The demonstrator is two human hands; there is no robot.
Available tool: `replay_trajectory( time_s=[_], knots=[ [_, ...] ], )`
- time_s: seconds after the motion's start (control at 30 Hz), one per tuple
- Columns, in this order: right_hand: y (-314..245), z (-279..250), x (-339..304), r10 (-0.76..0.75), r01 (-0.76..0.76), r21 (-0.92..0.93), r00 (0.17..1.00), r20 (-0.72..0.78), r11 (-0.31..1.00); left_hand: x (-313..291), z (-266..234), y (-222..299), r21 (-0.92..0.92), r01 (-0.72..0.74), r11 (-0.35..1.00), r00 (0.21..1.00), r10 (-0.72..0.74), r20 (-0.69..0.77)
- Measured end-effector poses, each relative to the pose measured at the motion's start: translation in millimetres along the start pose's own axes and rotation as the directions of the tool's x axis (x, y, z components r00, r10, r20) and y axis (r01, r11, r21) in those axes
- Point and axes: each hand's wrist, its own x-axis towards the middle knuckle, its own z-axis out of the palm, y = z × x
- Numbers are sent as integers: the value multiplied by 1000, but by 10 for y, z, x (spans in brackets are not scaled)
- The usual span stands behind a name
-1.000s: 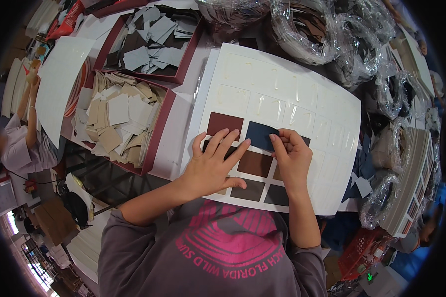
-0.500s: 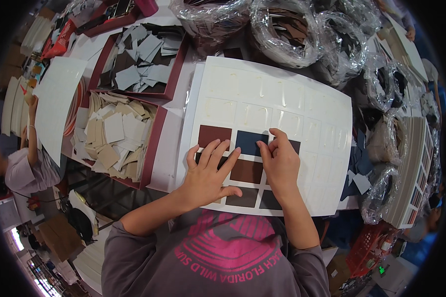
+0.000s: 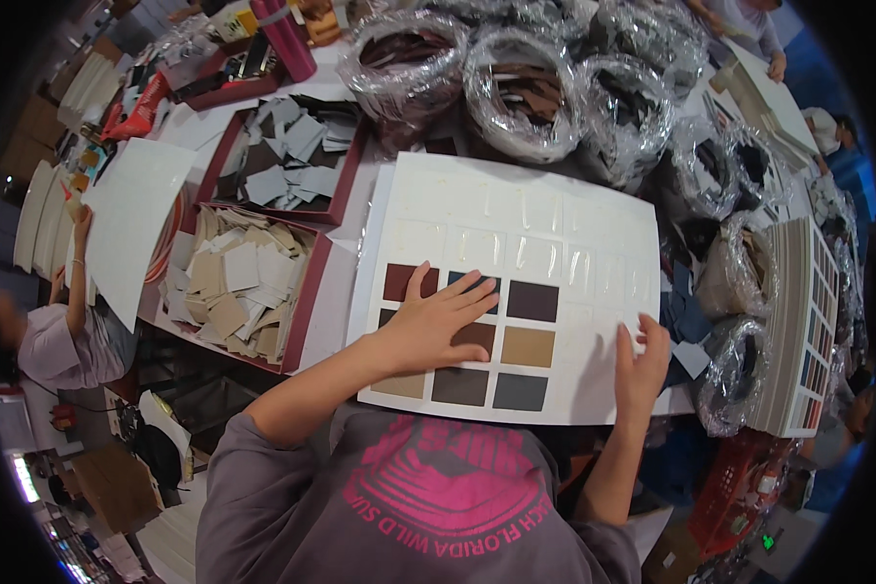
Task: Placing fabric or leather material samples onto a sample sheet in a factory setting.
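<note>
A white sample board (image 3: 608,248) lies in front of me, with rows of outlined cells. Glossy streaks like clear glue show in several upper cells. Flat colour swatches fill its lower left part, among them a dark red swatch (image 3: 396,283), a plum swatch (image 3: 533,301), a tan swatch (image 3: 528,346) and a grey swatch (image 3: 519,391). My left hand (image 3: 438,329) rests spread over the swatches, its fingers on a navy swatch (image 3: 465,279) that they partly cover. Over the board's right side, my right hand (image 3: 642,368) is open, fingers apart, with nothing visible in it.
Left of the board stand a red box of grey pieces (image 3: 338,195) and a red box of beige pieces (image 3: 307,302). Plastic-wrapped bundles (image 3: 526,92) crowd the back and right. Stacked boards (image 3: 784,331) stand far right. Another person's arm (image 3: 78,263) is at far left.
My right hand has left the navy swatch and moved right, toward the board's edge. My left hand has shifted onto the navy swatch. The plum and tan swatches are now uncovered.
</note>
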Motion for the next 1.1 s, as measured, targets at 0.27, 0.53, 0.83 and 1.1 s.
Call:
replay_trajectory(
  time_s=[0.27, 0.53, 0.83, 1.1],
  knots=[
    [844, -227, -300, 269, -276, 201, 961, 60, 940, -666, -83, -509, -477, 401, 782, 601, -617, -507],
    [374, -197, -512, 213, -58, 629, 962, -174, 775, -978, 197, -636, -990, -3, 143, 624, -773, -113],
    [548, -304, -426, 206, 58, 763, 947, -246, 643, -993, -539, 130, -963, -247, 109, 671, -697, -251],
    [62, -707, -322, -110, 274, 676, 955, -276, 684, -397, -862, 164, -866, -457, 204, 651, -587, -482]
  ],
)
